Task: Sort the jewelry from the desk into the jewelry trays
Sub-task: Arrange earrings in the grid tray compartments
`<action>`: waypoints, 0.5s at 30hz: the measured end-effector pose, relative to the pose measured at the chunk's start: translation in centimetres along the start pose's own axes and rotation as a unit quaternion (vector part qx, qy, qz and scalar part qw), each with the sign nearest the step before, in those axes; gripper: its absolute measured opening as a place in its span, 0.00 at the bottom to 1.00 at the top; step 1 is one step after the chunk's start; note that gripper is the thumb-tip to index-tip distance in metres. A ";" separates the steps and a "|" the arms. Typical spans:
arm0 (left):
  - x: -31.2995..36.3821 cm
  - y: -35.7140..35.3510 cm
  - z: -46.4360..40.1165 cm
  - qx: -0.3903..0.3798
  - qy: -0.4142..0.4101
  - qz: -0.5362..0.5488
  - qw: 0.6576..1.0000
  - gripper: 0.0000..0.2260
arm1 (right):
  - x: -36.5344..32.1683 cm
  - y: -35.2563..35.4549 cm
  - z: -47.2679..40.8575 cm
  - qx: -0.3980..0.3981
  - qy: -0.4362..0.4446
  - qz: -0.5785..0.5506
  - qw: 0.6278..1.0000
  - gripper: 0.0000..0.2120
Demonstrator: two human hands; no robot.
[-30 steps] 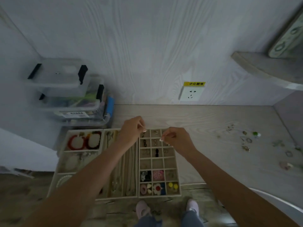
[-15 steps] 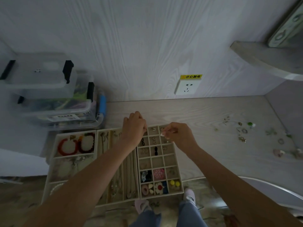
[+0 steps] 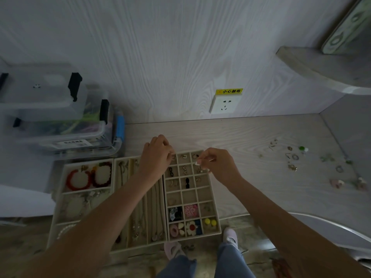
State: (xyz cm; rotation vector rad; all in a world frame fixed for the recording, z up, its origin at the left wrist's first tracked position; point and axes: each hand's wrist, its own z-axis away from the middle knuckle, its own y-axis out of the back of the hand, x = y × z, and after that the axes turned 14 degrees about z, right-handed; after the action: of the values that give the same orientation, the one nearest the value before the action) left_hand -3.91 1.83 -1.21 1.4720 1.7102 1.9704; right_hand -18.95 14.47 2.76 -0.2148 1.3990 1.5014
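Head view showed both your hands over the top rows of the gridded earring tray [image 3: 192, 194], at centre frame. Your right hand [image 3: 217, 164] pinched a small pale earring [image 3: 198, 162] above the top-right cells. Your left hand [image 3: 157, 155] was curled at the tray's top-left corner; whether it held anything, I cannot tell. More loose jewelry [image 3: 293, 157] lay scattered on the counter [image 3: 241, 137] at right, well apart from the trays.

The cells were tiny and many already filled, so I judged a careless release could have dropped the piece into the wrong cell or over the rim.

A yellow label [image 3: 229, 91] above the wall socket [image 3: 224, 104] read 小心触电. The storage box sticker at left was too blurred to read.
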 end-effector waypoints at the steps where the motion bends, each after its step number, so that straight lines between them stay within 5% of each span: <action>1: -0.2 0.3 0.3 -0.005 -0.011 0.005 1.000 0.04 | -0.1 0.0 0.0 0.000 0.000 -0.002 1.000 0.09; 9: 0.2 1.7 1.3 -0.149 -0.031 -0.079 0.985 0.16 | -0.4 -0.4 0.1 -0.005 0.005 -0.009 1.000 0.08; 15: 0.3 1.4 1.3 -0.176 -0.020 -0.097 0.979 0.20 | 0.0 -0.3 0.1 -0.001 0.002 -0.020 1.000 0.09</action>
State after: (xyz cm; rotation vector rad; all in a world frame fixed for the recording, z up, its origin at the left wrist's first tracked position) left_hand -2.52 2.40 -0.10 1.1685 1.3405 1.9944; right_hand -18.62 14.51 2.61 -0.2449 1.3884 1.4696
